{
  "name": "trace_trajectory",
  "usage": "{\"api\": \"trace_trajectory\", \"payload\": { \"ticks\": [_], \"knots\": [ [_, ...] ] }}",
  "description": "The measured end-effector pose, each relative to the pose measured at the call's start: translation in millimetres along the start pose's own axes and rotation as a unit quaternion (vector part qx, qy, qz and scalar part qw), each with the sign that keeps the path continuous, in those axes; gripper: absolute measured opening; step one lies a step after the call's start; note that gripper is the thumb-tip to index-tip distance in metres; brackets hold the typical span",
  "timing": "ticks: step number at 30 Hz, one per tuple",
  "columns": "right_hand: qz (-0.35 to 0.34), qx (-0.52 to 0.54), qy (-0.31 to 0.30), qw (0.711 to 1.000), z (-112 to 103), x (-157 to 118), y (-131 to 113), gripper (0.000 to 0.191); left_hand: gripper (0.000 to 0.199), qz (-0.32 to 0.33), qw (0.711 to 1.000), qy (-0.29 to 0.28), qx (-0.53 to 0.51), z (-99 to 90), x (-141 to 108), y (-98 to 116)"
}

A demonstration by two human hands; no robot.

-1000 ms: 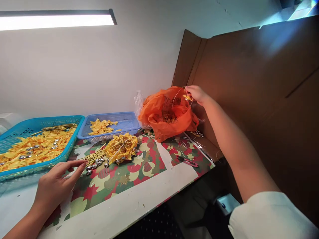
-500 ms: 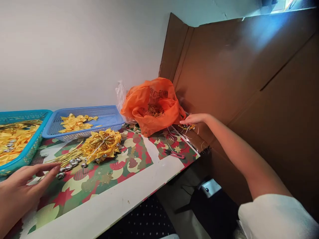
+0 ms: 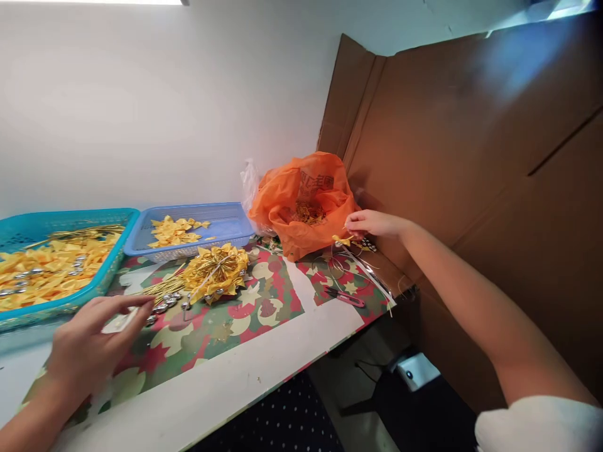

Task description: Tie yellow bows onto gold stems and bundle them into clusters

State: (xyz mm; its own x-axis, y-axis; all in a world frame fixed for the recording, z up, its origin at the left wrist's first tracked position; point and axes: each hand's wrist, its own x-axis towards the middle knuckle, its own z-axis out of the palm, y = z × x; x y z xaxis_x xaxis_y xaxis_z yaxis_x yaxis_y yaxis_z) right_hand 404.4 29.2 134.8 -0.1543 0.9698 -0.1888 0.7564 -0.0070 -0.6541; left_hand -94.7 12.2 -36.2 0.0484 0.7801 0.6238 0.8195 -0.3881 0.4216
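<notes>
Head view, with the orange bag as landmark: far to its left, the left hand holds thumb and forefinger narrowly apart (whether gripping anything, I cannot tell) beside gold stems and silver bells. Left of the bag, a yellow flower bundle lies between the hands, nearer the left. At the bag's right side, the right hand pinches its fingertips close, just above a small yellow flower; its hold is unclear.
</notes>
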Motion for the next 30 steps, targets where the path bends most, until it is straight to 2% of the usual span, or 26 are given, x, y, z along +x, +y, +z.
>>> {"api": "trace_trajectory", "payload": {
  "ticks": [1,3,5,7,9,10,11,13,15,17,18,19,22,25,27,30],
  "knots": [
    [-0.029,0.026,-0.033,0.999,13,1,-9,0.035,0.023,0.02,0.999,0.002,-0.042,-3.3,1,20],
    [-0.081,0.056,-0.09,0.991,41,4,-26,0.031,0.017,0.046,0.989,-0.068,-0.125,-3.6,3,61],
    [-0.114,0.046,-0.153,0.981,70,7,-44,0.026,0.026,0.042,0.97,-0.148,-0.189,5.1,6,100],
    [-0.15,0.017,-0.215,0.965,98,10,-59,0.022,0.039,0.045,0.947,-0.186,-0.258,21.0,11,133],
    [-0.191,-0.02,-0.243,0.951,120,13,-69,0.018,0.032,0.027,0.933,-0.206,-0.293,39.8,16,155],
    [-0.21,-0.034,-0.238,0.948,128,15,-71,0.016,0.025,0.016,0.923,-0.221,-0.314,48.9,18,161],
    [-0.224,-0.043,-0.226,0.947,132,17,-71,0.014,0.028,0.004,0.908,-0.248,-0.337,57.2,19,165],
    [-0.238,-0.043,-0.185,0.953,128,26,-66,0.012,0.039,-0.063,0.861,-0.297,-0.409,70.4,18,166],
    [-0.226,-0.038,-0.099,0.968,109,40,-54,0.018,0.045,-0.138,0.797,-0.337,-0.482,78.7,13,164],
    [-0.159,-0.081,0.1,0.979,83,62,-39,0.018,0.048,-0.18,0.759,-0.352,-0.517,83.0,7,162],
    [-0.096,-0.128,0.182,0.97,70,76,-31,0.02,0.05,-0.189,0.752,-0.355,-0.522,84.1,4,162],
    [-0.061,-0.148,0.208,0.965,59,90,-24,0.023,0.05,-0.194,0.749,-0.356,-0.524,84.8,2,162],
    [-0.007,-0.185,0.2,0.962,44,131,-5,0.02,0.049,-0.213,0.739,-0.355,-0.532,86.5,-3,160],
    [0.026,-0.206,0.148,0.967,47,163,3,0.029,0.045,-0.246,0.703,-0.356,-0.565,89.8,-6,155],
    [0.043,-0.211,0.117,0.969,50,176,6,0.031,0.043,-0.257,0.676,-0.36,-0.589,92.7,-8,150],
    [0.059,-0.214,0.103,0.97,48,181,9,0.033,0.039,-0.258,0.663,-0.366,-0.6,96.5,-10,147]
  ]
}}
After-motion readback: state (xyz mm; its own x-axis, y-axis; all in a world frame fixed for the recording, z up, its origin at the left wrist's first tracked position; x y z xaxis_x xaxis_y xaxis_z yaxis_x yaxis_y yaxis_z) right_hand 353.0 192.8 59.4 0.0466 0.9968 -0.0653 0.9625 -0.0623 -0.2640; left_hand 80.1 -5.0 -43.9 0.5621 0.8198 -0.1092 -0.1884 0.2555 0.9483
